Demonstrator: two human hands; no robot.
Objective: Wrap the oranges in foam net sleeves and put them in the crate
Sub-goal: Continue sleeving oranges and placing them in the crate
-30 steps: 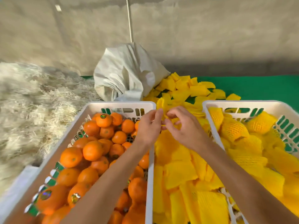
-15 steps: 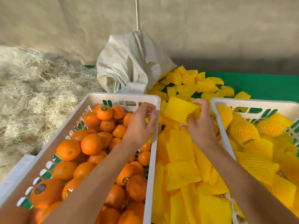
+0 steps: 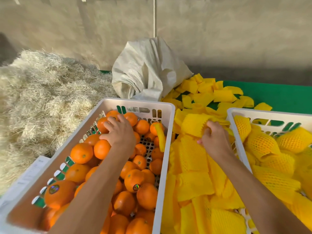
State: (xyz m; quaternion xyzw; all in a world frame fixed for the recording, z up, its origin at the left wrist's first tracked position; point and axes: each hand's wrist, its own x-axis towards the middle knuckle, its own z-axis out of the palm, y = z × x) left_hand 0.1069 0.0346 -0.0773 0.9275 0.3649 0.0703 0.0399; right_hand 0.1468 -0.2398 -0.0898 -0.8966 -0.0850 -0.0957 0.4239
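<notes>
A white crate (image 3: 168, 132) on the left holds several bare oranges (image 3: 81, 152). My left hand (image 3: 120, 133) reaches into its far end, fingers curled over an orange (image 3: 101, 124) mostly hidden under them. My right hand (image 3: 214, 141) grips a yellow foam net sleeve (image 3: 194, 125), lifted off the pile of flat sleeves (image 3: 194, 166) between the crates. The right white crate (image 3: 236, 114) holds several sleeved oranges (image 3: 261, 144). One loose sleeve (image 3: 160, 135) lies inside the left crate against its right wall.
A crumpled white sack (image 3: 148, 70) stands behind the crates, with more sleeves (image 3: 219, 95) spilled on the green table (image 3: 283, 95). A heap of pale straw (image 3: 42, 98) fills the left side. A grey wall closes the back.
My left hand left the sleeve and moved left, from the crate's rim down onto the oranges. My right hand kept the sleeve and lifted it off the pile.
</notes>
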